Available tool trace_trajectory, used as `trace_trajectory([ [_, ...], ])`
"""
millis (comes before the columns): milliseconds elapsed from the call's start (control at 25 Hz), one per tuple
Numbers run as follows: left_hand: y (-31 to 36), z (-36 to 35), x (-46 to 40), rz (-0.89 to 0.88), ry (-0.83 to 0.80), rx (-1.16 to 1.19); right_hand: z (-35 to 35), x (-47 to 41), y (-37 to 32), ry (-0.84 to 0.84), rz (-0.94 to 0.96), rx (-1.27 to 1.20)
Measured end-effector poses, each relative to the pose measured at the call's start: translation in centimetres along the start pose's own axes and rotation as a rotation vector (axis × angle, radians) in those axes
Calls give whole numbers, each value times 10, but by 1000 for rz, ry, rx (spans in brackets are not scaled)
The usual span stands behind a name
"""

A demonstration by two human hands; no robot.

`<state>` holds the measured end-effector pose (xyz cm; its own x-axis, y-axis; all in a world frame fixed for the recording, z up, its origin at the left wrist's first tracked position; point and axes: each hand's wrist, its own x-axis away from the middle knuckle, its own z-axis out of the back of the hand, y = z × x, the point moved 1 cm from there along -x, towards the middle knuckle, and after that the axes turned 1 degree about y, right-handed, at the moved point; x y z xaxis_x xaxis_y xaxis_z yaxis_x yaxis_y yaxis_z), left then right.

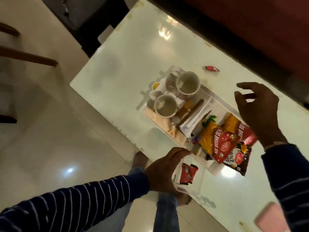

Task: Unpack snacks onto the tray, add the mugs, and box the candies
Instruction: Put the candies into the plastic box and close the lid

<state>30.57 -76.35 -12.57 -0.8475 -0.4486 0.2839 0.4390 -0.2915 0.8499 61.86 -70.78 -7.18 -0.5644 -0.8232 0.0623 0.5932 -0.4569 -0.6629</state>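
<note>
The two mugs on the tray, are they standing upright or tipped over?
Upright. Both mugs show round open mouths facing the camera, standing on the tray.

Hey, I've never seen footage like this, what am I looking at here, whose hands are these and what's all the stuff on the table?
This is one picture from a camera worn on a person's head, looking down at their own two hands; there is no machine. On the white table sits a tray holding two mugs and snack packets. The left hand grips a clear box with red candies inside. The right hand hovers open above the packets, holding nothing. One loose candy lies on the table beyond the tray.
</note>
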Motion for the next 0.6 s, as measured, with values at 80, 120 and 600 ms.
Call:
trace_trajectory([
  [80, -9, 13, -1, -3, -25, 12, -25, -42, 12, -80, 44, 41],
  [120, -13, 19, -2, -11, -37, 21, -36, -61, 20, -120, 69, 52],
  [600, -61, 56, 9, 49, 45, 32, -128, -129, 77, -309, 233, 544],
])
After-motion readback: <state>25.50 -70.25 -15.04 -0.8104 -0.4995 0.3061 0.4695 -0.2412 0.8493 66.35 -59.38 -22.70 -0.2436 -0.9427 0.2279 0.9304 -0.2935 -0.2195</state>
